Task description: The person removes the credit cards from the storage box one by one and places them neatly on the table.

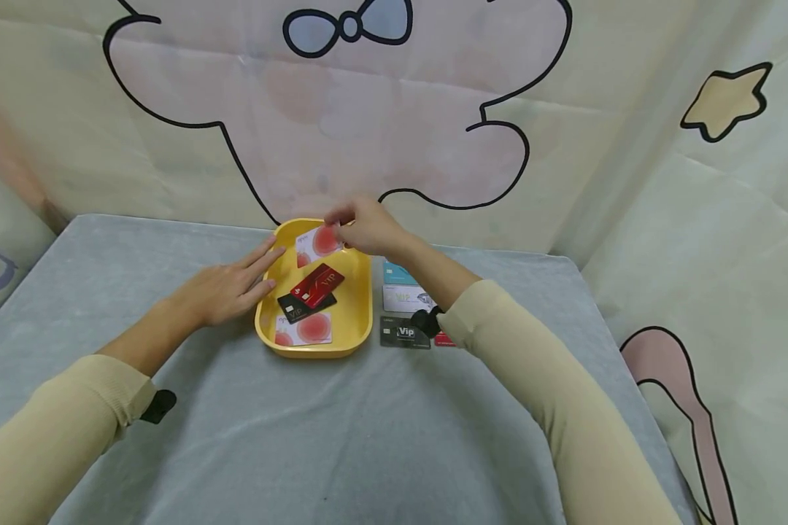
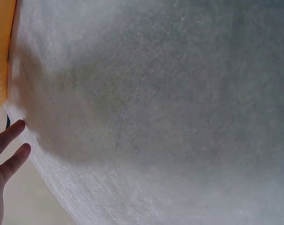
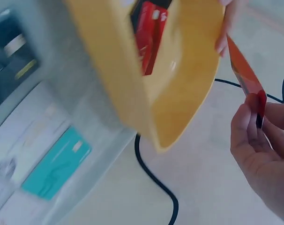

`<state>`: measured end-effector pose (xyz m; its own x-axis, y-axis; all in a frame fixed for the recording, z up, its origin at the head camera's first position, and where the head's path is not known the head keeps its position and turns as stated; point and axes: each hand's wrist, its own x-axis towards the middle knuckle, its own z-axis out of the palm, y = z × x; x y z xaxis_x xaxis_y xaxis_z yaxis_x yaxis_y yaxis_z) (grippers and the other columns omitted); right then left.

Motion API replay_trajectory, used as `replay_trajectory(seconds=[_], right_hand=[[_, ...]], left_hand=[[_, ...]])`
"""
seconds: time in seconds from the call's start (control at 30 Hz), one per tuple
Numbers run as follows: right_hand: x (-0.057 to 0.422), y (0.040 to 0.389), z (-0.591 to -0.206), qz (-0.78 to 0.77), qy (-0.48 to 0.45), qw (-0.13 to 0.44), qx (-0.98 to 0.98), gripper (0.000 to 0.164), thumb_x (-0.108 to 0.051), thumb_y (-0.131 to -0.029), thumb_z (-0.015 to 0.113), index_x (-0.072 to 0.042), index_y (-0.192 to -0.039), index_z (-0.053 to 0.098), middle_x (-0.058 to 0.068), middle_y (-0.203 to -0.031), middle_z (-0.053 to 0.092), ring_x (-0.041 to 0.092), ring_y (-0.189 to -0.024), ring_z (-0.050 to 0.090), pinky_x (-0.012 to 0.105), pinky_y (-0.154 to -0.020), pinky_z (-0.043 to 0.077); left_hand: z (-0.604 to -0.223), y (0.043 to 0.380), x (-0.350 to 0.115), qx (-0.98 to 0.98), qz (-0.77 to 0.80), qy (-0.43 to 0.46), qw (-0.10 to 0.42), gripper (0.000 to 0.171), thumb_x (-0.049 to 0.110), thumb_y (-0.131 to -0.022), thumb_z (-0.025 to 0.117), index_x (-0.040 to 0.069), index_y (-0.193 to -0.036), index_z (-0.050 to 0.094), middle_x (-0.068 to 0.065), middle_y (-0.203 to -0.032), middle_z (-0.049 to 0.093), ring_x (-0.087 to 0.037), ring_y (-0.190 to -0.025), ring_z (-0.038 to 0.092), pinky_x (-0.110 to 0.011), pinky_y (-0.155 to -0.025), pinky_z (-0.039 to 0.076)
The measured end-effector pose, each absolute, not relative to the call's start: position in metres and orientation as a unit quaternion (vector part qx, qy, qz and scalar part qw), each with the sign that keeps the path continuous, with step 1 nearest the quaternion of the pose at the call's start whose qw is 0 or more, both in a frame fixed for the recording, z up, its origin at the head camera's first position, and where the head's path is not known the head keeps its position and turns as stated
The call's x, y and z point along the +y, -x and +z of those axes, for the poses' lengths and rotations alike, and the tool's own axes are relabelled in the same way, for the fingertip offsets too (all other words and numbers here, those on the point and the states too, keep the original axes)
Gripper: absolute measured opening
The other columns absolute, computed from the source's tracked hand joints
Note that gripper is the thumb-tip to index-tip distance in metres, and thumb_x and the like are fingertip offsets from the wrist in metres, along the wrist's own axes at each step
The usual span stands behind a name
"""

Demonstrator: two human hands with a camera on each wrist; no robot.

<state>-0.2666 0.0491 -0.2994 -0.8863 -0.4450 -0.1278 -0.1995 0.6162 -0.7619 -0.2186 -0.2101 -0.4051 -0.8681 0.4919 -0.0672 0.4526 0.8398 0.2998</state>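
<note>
A yellow tray (image 1: pixel 354 299) stands on the grey cloth. My right hand (image 1: pixel 374 230) is over its far right corner, pinching a white card with pink-red circles (image 1: pixel 310 248) between thumb and fingers. In the right wrist view this card (image 3: pixel 247 77) is seen nearly edge-on. My left hand (image 1: pixel 219 293) has its fingers outstretched, touching the tray's left rim. Inside the tray, a red VIP card (image 1: pixel 318 284) overlaps a black VIP card (image 1: pixel 295 309). Nearest me in the tray lies another white card with pink-red circles (image 1: pixel 308 331).
Right of the tray, several cards lie on the cloth: a turquoise card (image 1: pixel 397 273), a white VIP card (image 1: pixel 403 298), a black Vip card (image 1: pixel 404 333) and a red card (image 1: pixel 444 340) partly under my right sleeve. A printed curtain (image 1: pixel 302 146) hangs behind the table.
</note>
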Motion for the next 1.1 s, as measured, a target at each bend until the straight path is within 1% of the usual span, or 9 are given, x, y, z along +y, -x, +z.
replay_trajectory(seconds=[0.07,0.17,0.27,0.43,0.67,0.73,0.87,0.97,1.1], right_hand=[[0.061,0.263,-0.297,-0.39,0.199,0.154,0.886,0.027,-0.008,-0.098,0.059,-0.002,-0.124,0.068,0.009,-0.113,0.066,0.021,-0.09,0.062,0.025,-0.078,0.054],[0.077,0.255,-0.293,-0.388,0.218,0.16,0.881,0.028,-0.009,-0.098,0.06,-0.005,-0.125,0.068,0.007,-0.118,0.067,0.02,-0.092,0.063,0.026,-0.082,0.055],[0.095,0.244,-0.292,-0.403,0.227,0.178,0.868,0.03,-0.01,-0.098,0.062,-0.007,-0.127,0.068,0.004,-0.122,0.066,0.02,-0.094,0.064,0.028,-0.085,0.055],[0.122,0.222,-0.295,-0.429,0.217,0.203,0.853,0.032,-0.01,-0.097,0.063,-0.01,-0.129,0.067,0.002,-0.125,0.066,0.019,-0.098,0.066,0.031,-0.088,0.055],[0.15,0.2,-0.302,-0.435,0.19,0.218,0.853,0.033,-0.012,-0.095,0.067,-0.016,-0.128,0.069,0.0,-0.124,0.066,0.019,-0.1,0.067,0.035,-0.088,0.056],[0.159,0.195,-0.305,-0.437,0.199,0.225,0.848,0.032,-0.011,-0.095,0.068,-0.014,-0.127,0.069,0.001,-0.125,0.066,0.021,-0.101,0.067,0.036,-0.088,0.056],[0.177,0.186,-0.312,-0.426,0.215,0.237,0.846,0.033,-0.013,-0.093,0.07,-0.012,-0.127,0.069,0.002,-0.123,0.068,0.021,-0.099,0.067,0.032,-0.083,0.057],[0.188,0.18,-0.321,-0.429,0.225,0.252,0.838,0.034,-0.013,-0.093,0.07,-0.01,-0.127,0.069,0.003,-0.122,0.069,0.022,-0.099,0.066,0.031,-0.082,0.057],[0.2,0.174,-0.334,-0.437,0.238,0.273,0.823,0.033,-0.011,-0.095,0.068,-0.007,-0.127,0.068,0.006,-0.123,0.069,0.023,-0.098,0.064,0.029,-0.083,0.056]], left_hand=[[-0.406,0.218,-0.21,0.955,0.142,-0.25,0.067,0.066,0.044,-0.105,0.037,0.016,-0.161,0.016,-0.01,-0.167,0.005,-0.041,-0.121,0.058,-0.057,-0.093,0.048],[-0.407,0.218,-0.21,0.955,0.144,-0.252,0.064,0.066,0.043,-0.105,0.038,0.015,-0.161,0.015,-0.01,-0.167,0.004,-0.042,-0.122,0.057,-0.057,-0.093,0.048],[-0.407,0.217,-0.209,0.954,0.147,-0.252,0.06,0.066,0.041,-0.105,0.039,0.015,-0.161,0.015,-0.009,-0.167,0.005,-0.042,-0.123,0.056,-0.057,-0.094,0.047],[-0.407,0.218,-0.209,0.953,0.144,-0.261,0.051,0.065,0.038,-0.105,0.041,0.013,-0.16,0.017,-0.011,-0.167,0.008,-0.041,-0.126,0.055,-0.058,-0.097,0.045],[-0.407,0.217,-0.21,0.954,0.141,-0.26,0.05,0.065,0.037,-0.105,0.042,0.012,-0.16,0.02,-0.011,-0.167,0.009,-0.041,-0.121,0.058,-0.058,-0.095,0.046],[-0.406,0.217,-0.209,0.954,0.137,-0.261,0.057,0.065,0.039,-0.105,0.04,0.012,-0.16,0.019,-0.011,-0.167,0.008,-0.042,-0.122,0.057,-0.058,-0.096,0.045],[-0.406,0.217,-0.209,0.954,0.128,-0.265,0.061,0.066,0.041,-0.105,0.038,0.011,-0.16,0.017,-0.012,-0.167,0.008,-0.043,-0.122,0.057,-0.059,-0.099,0.043],[-0.405,0.217,-0.209,0.954,0.128,-0.265,0.047,0.066,0.038,-0.105,0.041,0.009,-0.16,0.019,-0.013,-0.166,0.01,-0.043,-0.121,0.057,-0.06,-0.102,0.04],[-0.405,0.216,-0.209,0.955,0.125,-0.266,0.03,0.066,0.036,-0.104,0.044,0.008,-0.159,0.022,-0.013,-0.166,0.013,-0.042,-0.129,0.051,-0.059,-0.106,0.036]])
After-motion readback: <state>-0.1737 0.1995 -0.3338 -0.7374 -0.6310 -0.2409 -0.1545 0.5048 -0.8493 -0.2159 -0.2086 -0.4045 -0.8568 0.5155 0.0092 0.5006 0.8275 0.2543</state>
